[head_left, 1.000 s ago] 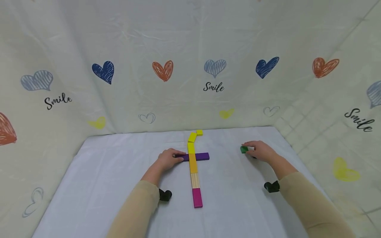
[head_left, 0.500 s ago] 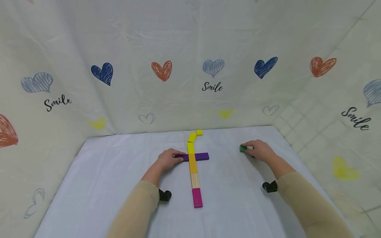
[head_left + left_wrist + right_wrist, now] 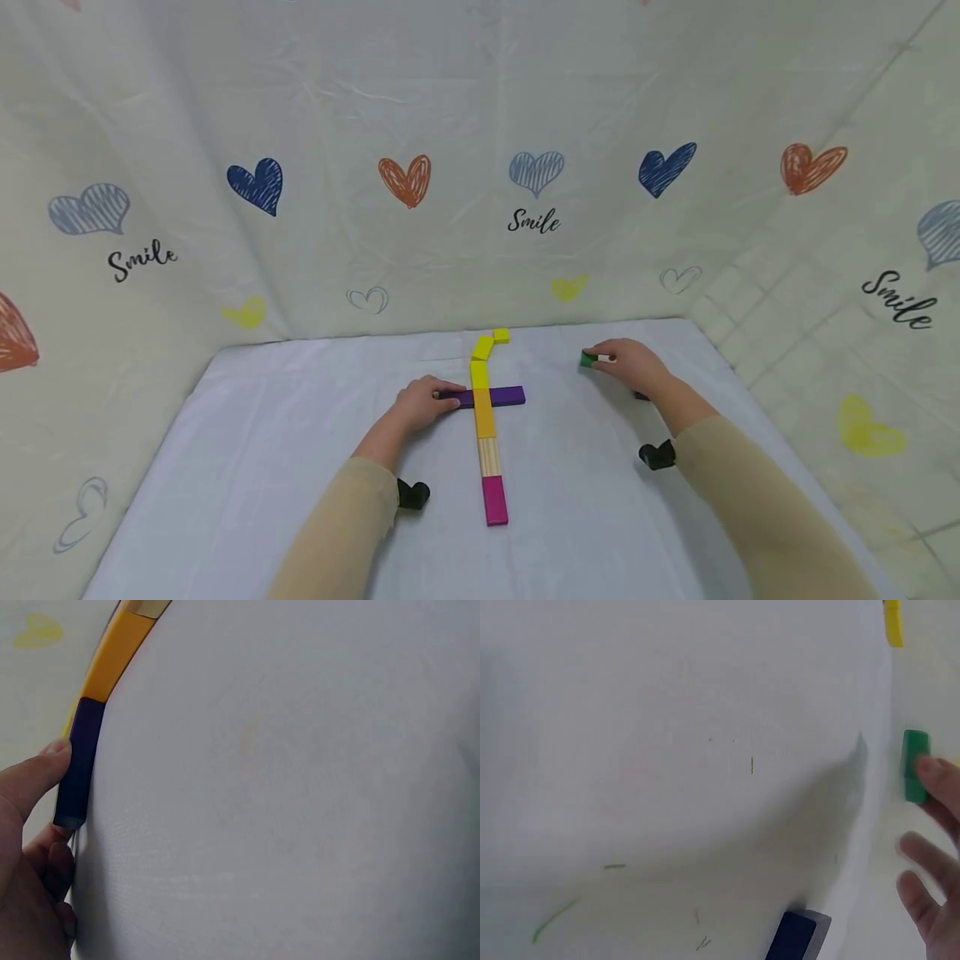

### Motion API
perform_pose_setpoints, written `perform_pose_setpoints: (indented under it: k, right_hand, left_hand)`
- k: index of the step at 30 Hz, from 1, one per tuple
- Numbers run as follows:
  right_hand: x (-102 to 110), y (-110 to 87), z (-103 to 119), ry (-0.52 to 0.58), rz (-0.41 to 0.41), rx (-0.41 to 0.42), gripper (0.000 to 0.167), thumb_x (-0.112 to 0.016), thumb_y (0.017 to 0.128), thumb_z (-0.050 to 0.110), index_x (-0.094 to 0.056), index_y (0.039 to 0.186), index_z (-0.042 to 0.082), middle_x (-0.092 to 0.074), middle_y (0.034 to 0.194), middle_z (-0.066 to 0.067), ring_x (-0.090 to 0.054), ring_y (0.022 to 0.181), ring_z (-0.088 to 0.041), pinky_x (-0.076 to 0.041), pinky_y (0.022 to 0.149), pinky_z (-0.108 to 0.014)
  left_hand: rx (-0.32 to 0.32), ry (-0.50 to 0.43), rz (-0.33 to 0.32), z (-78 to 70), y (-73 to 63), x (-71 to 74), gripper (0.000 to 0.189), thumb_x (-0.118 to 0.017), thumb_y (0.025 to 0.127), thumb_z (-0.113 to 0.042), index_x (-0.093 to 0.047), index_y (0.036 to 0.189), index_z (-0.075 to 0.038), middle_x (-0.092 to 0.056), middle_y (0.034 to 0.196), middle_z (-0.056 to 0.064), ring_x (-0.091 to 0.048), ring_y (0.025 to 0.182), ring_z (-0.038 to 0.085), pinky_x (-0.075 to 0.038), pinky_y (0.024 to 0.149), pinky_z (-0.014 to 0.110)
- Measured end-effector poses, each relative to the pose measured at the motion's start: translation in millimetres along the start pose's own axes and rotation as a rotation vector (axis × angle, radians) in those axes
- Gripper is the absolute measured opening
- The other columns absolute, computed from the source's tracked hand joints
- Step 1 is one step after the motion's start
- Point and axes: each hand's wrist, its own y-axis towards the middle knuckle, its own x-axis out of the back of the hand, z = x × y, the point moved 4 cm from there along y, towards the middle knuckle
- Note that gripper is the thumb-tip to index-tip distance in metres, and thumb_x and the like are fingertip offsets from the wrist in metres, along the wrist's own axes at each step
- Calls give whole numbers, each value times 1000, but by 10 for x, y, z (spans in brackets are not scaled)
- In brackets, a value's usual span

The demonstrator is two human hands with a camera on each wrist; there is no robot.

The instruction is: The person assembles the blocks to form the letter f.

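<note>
On the white-covered table, my left hand [image 3: 420, 402] holds the outer end of a purple block [image 3: 465, 399], thumb on one side and a finger on the other in the left wrist view. That block meets the side of an orange block [image 3: 485, 412], and another purple block [image 3: 508, 396] lies on its opposite side. My right hand [image 3: 633, 364] pinches a small green block [image 3: 588, 359] between thumb and finger, right of the row; the right wrist view shows it off the cloth. Above the orange block lies a yellow block [image 3: 479, 375], below it a ridged wood-coloured block [image 3: 489, 457] and a pink block [image 3: 495, 500].
A tilted yellow block [image 3: 482, 347] and a smaller yellow block [image 3: 501, 335] continue the row toward the back edge. A dark purple-blue block [image 3: 791, 937] lies on the table beneath my right wrist. A heart-printed curtain [image 3: 450, 250] hangs behind the table.
My right hand has moved left and toward the back with the green block, uncovering part of the dark block. My left hand stays at the purple block.
</note>
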Motion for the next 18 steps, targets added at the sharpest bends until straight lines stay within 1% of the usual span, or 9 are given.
perform_pose_setpoints:
  k: [4, 10, 16, 18]
  right_hand:
    - [-33, 90, 75, 4, 0, 13, 35, -65, 97, 27, -67, 130, 17, -60, 136, -13, -53, 124, -37, -42, 101, -55]
    - [-103, 237, 153, 28, 8, 31, 34, -64, 97, 23, -67, 130, 14, -61, 135, -13, -51, 127, -37, -40, 104, -55]
    - [-197, 390, 318, 68, 20, 14, 35, -63, 98, 23, -66, 132, 14, -60, 136, -12, -52, 126, -36, -40, 104, -54]
    - [-219, 445, 378, 62, 27, 14, 36, -63, 98, 23, -65, 132, 14, -60, 136, -13, -53, 122, -35, -42, 102, -53]
  left_hand:
    - [6, -9, -1, 4, 1, 10, 28, -68, 94, -38, -70, 122, -41, -59, 129, 4, -48, 119, 30, -36, 104, 55]
    - [0, -8, -1, 31, 25, -20, 28, -68, 94, -39, -70, 121, -42, -60, 127, 3, -49, 117, 28, -37, 103, 53]
    - [-3, 0, -1, 51, 35, -20, 28, -68, 94, -39, -70, 121, -42, -60, 126, 2, -50, 116, 28, -37, 102, 52]
    - [-3, 7, -3, 52, 40, -18, 28, -68, 94, -39, -70, 122, -42, -60, 124, 2, -50, 114, 27, -38, 101, 51]
